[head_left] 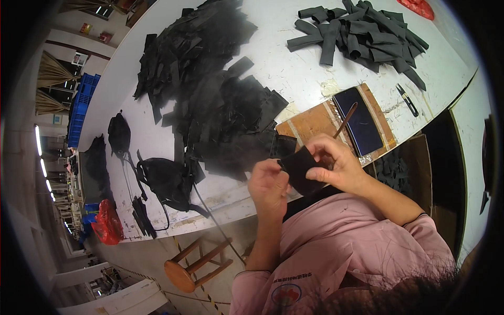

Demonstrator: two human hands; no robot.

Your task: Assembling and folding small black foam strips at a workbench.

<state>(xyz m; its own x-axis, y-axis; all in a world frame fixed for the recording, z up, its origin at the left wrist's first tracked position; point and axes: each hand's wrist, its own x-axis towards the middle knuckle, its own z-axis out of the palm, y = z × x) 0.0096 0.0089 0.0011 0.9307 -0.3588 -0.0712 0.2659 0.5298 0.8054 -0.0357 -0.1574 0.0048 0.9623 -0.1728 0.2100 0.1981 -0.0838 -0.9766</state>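
Between my two hands, just over the table's near edge, is a small black fabric piece, folded or tube-shaped; I cannot tell which. My left hand pinches its left edge with bent fingers. Thumb and fingers of my right hand grip the right side. A thin brown stick rises from behind the right hand's fingers; whether it is held there or only lies beyond is unclear. Close by, a large heap of flat black fabric pieces spreads over the white table.
Beyond my right hand, a dark phone rests on a taped brown board, with a pen-shaped cutter beside it. Dark fabric tubes are piled at far right. Black bags lie left. A wooden stool stands below.
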